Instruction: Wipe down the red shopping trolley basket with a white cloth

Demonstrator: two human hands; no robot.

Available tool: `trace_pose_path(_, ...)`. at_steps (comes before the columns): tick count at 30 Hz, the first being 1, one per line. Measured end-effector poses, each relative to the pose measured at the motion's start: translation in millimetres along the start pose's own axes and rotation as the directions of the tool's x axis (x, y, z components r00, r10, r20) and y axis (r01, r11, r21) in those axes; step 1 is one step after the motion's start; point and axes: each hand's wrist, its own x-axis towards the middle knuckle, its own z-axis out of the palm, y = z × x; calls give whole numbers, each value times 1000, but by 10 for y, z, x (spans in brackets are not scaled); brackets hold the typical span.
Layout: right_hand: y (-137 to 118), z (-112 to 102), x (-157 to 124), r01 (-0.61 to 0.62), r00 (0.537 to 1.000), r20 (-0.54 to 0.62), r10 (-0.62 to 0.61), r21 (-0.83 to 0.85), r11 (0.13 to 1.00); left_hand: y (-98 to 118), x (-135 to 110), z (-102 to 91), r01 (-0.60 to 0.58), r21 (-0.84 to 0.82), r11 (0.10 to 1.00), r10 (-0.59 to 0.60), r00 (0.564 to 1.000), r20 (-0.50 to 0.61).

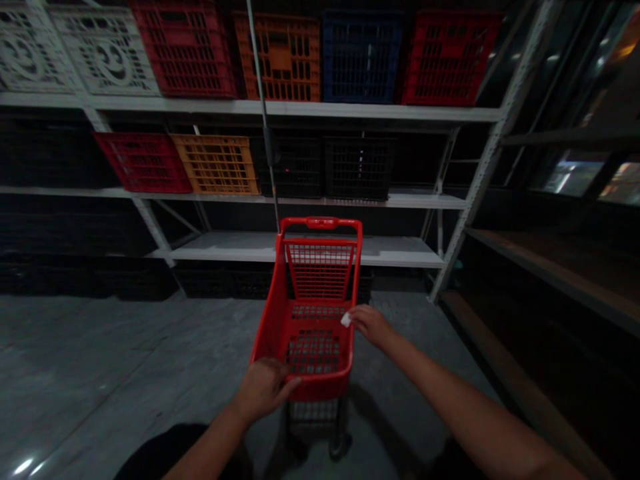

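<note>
Warehouse shelving (pixel 280 110) holds coloured plastic crates (pixel 287 60); red shopping cart (pixel 315 320) stands on concrete floor (pixel 100 347), its handle marking (pixel 320 223) too small to read. Left hand (pixel 263 390) rests spread on the near rim; right hand (pixel 370 327) pinches white scrap (pixel 345 320) above the basket.

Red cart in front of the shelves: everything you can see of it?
The red cart is a plastic-looking basket with a mesh back, slotted floor and raised handle, on a dark wheeled frame on concrete floor. The left hand rests on its near rim; the right hand, pinching something white, is at its right rim.
</note>
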Motion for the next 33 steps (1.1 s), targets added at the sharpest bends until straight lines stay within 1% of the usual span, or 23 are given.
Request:
trace_pose_path(2, 180, -17, 158, -51, 998, -33, 49, -55, 997, 10, 11, -1, 1, 5, 1000, -1, 1000, 13)
trace_pose_path(4, 232, -26, 225, -65, 998, -14, 64, -73, 995, -8, 11, -6, 1, 0, 1000, -1, 1000, 28)
trace_pose_path(6, 172, -23, 213, -50, 998, 37, 53, -63, 997, -67, -1, -24, -7, -13, 1000, 7, 999, 46)
trace_pose_path(8, 59, -5, 171, -33, 997, 73, 35, -41, 999, -159, -23, -63, -8, -25, 1000, 10, 998, 62)
trace_pose_path(10, -59, 33, 141, -28, 997, 69, 30, -30, 999, -247, -40, -127, 6, -26, 1000, -4, 998, 70)
trace_pose_path(12, -175, 98, 127, -47, 999, 26, 48, -33, 998, -269, -36, -211, 43, -25, 999, -41, 998, 49)
trace_pose_path(14, -312, 193, 108, -86, 995, -47, 85, -35, 996, -168, 3, -290, 118, -35, 992, -119, 993, -15)
trace_pose_path(16, -490, 317, 59, -106, 989, -109, 104, -12, 994, 68, 71, -327, 220, -71, 973, -224, 973, -59)
trace_pose_path(18, -682, 447, -16, -99, 985, -137, 102, 31, 995, 376, 152, -302, 299, -136, 945, -300, 954, 15)
trace_pose_path(20, -821, 546, -86, -77, 985, -147, 87, 77, 994, 652, 220, -224, 389, -147, 909, -378, 921, 97)
trace_pose_path(22, -834, 573, -111, -46, 988, -143, 60, 99, 994, 815, 257, -130, 441, -105, 891, -432, 896, 102)
trace_pose_path(23, -784, 555, -100, -32, 989, -138, 45, 95, 995, 846, 263, -89, 444, -78, 892, -437, 894, 94)
trace_pose_path(25, -604, 467, -41, -38, 990, -136, 46, 56, 998, 836, 260, -28, 420, -28, 907, -417, 906, 79)
trace_pose_path(28, -355, 332, 56, -154, 968, -205, 142, -39, 987, 755, 236, 9, 379, 16, 925, -379, 924, 51)
trace_pose_path(30, -370, 334, 63, -208, 952, -243, 187, -64, 976, 712, 214, 17, 361, 25, 932, -362, 932, 23)
trace_pose_path(31, -442, 370, 43, -196, 956, -235, 177, -56, 979, 697, 203, 19, 351, 27, 936, -352, 936, 13)
trace_pose_path(33, -652, 480, -24, -99, 984, -153, 96, -13, 995, 669, 178, 22, 326, 27, 945, -326, 945, 2)
